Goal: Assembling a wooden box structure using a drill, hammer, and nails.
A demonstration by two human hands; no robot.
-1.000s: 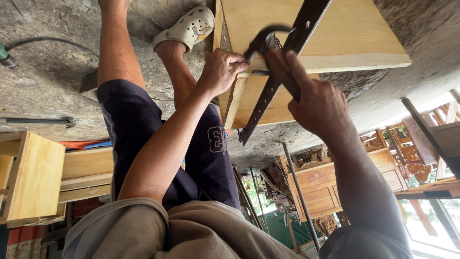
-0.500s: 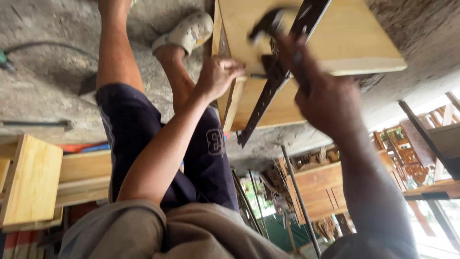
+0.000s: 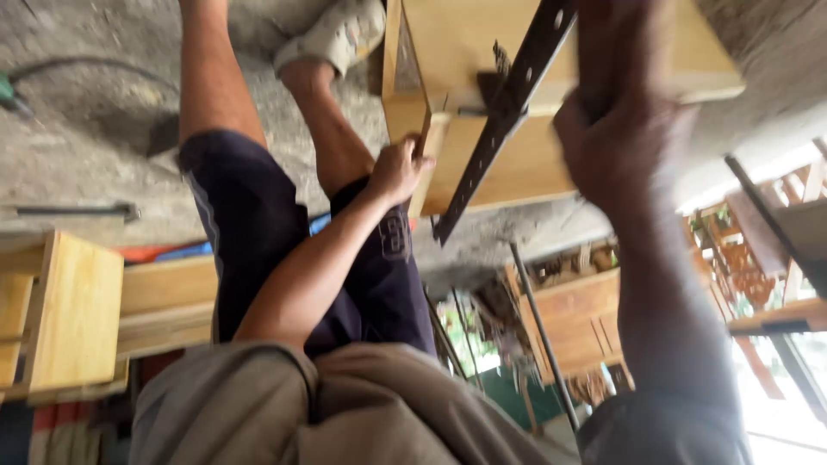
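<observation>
A pale wooden box (image 3: 508,164) rests on the concrete floor in front of my legs. A black perforated metal strip (image 3: 482,164) lies slanted across its face. My left hand (image 3: 398,170) grips the box's left edge. My right hand (image 3: 622,108) is blurred with motion, to the right of the strip, closed around a hammer. The hammer's dark head (image 3: 494,82) is at the strip, near the box's upper part. The hand hides most of the handle.
My bare legs in dark shorts (image 3: 258,232) and a pale sandal (image 3: 338,34) are to the left of the box. Wooden frames (image 3: 73,310) stand at left. A metal bar (image 3: 77,209) and a cable (image 3: 77,65) lie on the floor. More wooden furniture (image 3: 577,319) stands at right.
My right hand has swung the hammer over the strip and is now blurred further right. The view has shifted closer. My left hand has slid down along the box's edge.
</observation>
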